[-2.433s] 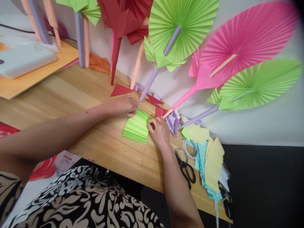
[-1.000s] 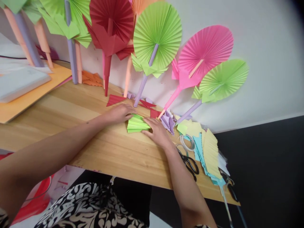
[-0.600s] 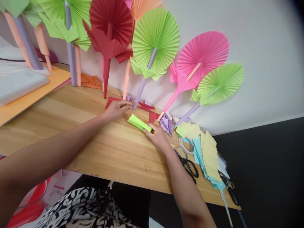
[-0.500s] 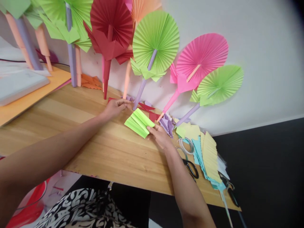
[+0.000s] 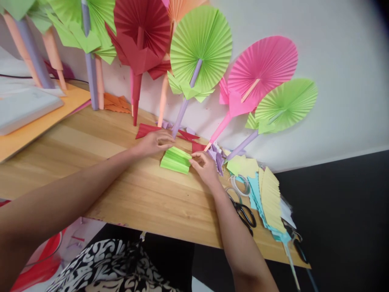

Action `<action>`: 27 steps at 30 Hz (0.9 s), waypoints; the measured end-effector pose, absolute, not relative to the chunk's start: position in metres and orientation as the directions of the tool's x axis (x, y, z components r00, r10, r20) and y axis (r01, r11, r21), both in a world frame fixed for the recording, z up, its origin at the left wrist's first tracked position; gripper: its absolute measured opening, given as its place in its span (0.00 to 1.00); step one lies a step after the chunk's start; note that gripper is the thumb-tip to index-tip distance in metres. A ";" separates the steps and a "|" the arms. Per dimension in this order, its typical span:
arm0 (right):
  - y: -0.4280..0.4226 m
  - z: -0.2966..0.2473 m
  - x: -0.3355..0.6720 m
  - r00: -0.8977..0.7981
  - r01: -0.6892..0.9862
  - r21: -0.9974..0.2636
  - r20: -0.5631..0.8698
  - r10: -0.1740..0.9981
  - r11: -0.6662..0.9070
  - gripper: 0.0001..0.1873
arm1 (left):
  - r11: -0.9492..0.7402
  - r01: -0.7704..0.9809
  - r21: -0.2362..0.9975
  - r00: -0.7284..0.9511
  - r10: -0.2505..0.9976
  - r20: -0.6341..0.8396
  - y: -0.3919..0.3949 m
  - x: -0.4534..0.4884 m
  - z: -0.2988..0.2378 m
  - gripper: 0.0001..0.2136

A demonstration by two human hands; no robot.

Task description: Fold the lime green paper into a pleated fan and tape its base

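A pleated lime-green paper lies on the wooden table near the wall. My left hand has its fingers curled at the paper's far left corner and pinches its edge. At the paper's right end, my right hand pinches it with bent fingers. Both forearms reach in from the lower left and lower right.
Several paper fans on rolled stems lean on the wall: red, green, pink. Black scissors, tape rings, and yellow and blue pleated sheets lie at the right. Red and purple scraps sit behind my hands. An orange board is at the left.
Half a second ago my right hand held the green pleated paper lifted and tilted, with the left hand off it. The paper now lies flat with both hands pinching its ends.
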State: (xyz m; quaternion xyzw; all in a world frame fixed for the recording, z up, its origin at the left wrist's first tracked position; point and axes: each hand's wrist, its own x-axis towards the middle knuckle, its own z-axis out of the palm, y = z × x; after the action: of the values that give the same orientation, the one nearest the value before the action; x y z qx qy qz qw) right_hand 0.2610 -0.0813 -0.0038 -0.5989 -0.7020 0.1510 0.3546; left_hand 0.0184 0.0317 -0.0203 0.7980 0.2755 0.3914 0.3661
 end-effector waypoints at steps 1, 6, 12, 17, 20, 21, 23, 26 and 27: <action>-0.082 -0.003 0.259 -0.099 0.753 -0.591 0.335 0.937 0.291 0.12 | -0.613 0.170 0.772 0.584 0.693 0.422 0.031 0.018 -0.020 0.17; -0.084 -0.001 0.255 -0.270 0.822 -0.433 0.275 0.923 0.370 0.24 | -0.637 0.284 0.717 0.698 0.650 0.301 0.029 0.014 -0.019 0.20; -0.084 -0.004 0.257 -0.131 0.814 -0.524 0.252 0.959 0.249 0.22 | -0.529 0.230 0.817 0.704 0.670 0.236 0.025 0.014 -0.017 0.23; -0.080 -0.010 0.260 0.085 0.545 -0.836 0.134 0.987 0.066 0.23 | -0.494 0.177 0.851 0.638 0.716 0.283 0.022 0.016 -0.008 0.23; -0.078 -0.013 0.261 0.147 0.408 -0.913 0.040 0.988 -0.024 0.25 | -0.480 0.168 0.861 0.631 0.724 0.280 0.020 0.017 -0.003 0.22; -0.078 -0.013 0.261 0.153 0.392 -0.920 0.034 0.988 -0.029 0.25 | -0.457 0.158 0.875 0.638 0.724 0.262 0.020 0.017 -0.003 0.22; -0.077 -0.013 0.261 0.153 0.382 -0.924 0.043 0.987 -0.019 0.25 | -0.395 0.127 0.910 0.656 0.722 0.222 0.021 0.018 -0.005 0.23; -0.077 -0.013 0.262 0.148 0.387 -0.922 0.066 0.987 0.004 0.24 | -0.323 0.084 0.943 0.669 0.719 0.187 0.023 0.020 -0.012 0.24; -0.077 -0.013 0.262 0.150 0.386 -0.923 0.071 0.986 0.008 0.24 | -0.315 0.080 0.946 0.664 0.725 0.185 0.024 0.021 -0.015 0.24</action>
State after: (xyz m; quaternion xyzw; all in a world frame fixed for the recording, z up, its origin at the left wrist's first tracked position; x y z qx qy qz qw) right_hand 0.2622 -0.0775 -0.0131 -0.6167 -0.5561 0.3402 0.4412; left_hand 0.0205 0.0237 -0.0146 0.7493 0.2687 0.3099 0.5200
